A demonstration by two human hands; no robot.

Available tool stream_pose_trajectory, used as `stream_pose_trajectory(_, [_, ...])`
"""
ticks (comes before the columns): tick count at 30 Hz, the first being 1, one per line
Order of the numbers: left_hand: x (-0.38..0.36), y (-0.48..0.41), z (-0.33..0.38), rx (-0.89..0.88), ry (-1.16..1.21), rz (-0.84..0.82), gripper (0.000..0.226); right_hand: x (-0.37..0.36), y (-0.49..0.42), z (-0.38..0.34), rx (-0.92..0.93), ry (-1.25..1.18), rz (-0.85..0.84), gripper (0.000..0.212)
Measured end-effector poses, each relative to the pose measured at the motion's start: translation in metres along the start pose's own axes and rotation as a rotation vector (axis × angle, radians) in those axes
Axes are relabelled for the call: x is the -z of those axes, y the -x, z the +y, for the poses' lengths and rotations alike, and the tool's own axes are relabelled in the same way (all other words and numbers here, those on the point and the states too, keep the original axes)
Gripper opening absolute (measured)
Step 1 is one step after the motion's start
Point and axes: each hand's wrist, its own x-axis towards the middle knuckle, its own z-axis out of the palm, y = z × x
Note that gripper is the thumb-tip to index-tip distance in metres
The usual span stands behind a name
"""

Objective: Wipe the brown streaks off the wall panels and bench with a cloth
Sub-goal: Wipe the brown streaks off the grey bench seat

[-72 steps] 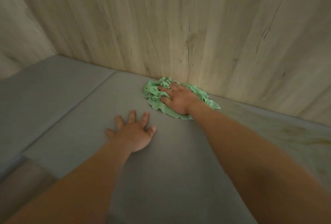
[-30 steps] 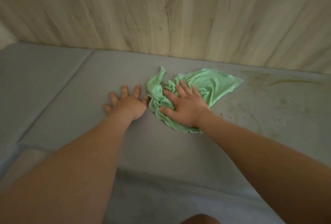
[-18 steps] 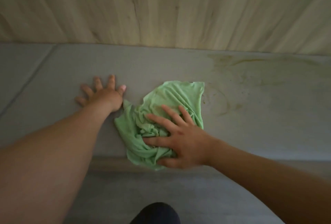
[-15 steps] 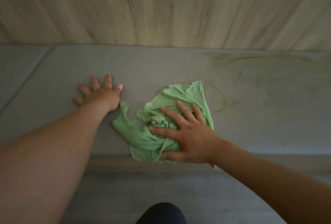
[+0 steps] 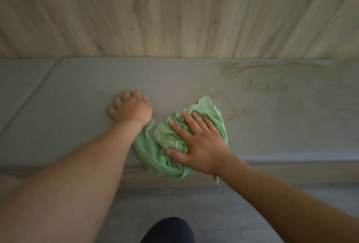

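Head-worn camera looks steeply down, close, at bench [image 5: 81, 91] and wall panels [image 5: 174, 13].

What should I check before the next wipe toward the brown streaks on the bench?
1. Right hand flat on the cloth: ok.
2. Left hand braced on the bench, holding nothing: ok.
3. Bench right of the cloth free of brown streaks: not ok, a ring and smears show there.
4. Cloth wholly on the bench: not ok, its near part hangs over the front edge.
5. Cloth tail free of the left forearm: cannot tell.
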Motion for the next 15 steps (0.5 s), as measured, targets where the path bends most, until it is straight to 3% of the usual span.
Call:
stream_pose_trajectory(2, [-0.005, 0.006, 0.024, -0.075, 0.014, 0.01, 0.047, 0.003, 0.021, 0.036, 0.0, 0.023, 0.064, 0.099])
stream_pose_trajectory(4, [-0.01, 0.007, 0.045, -0.149, 0.038, 0.052, 0.044, 0.012, 0.03, 0.077, -0.179, 0.011, 0.12, 0.111])
stream_pose_trajectory(7, [-0.016, 0.002, 0.07, -0.251, 0.071, 0.095, 0.043, 0.028, 0.015, 0.116, -0.427, -0.025, 0.077, 0.126])
stream_pose_trajectory(11, [-0.037, -0.003, 0.083, -0.323, 0.043, 0.08, 0.048, 0.032, -0.049, 0.126, -0.501, -0.063, 0.049, 0.13])
stream_pose_trajectory(15, [-0.058, -0.007, 0.075, -0.341, 0.117, 0.306, 0.047, 0.031, -0.12, 0.132, -0.495, -0.097, 0.067, 0.123])
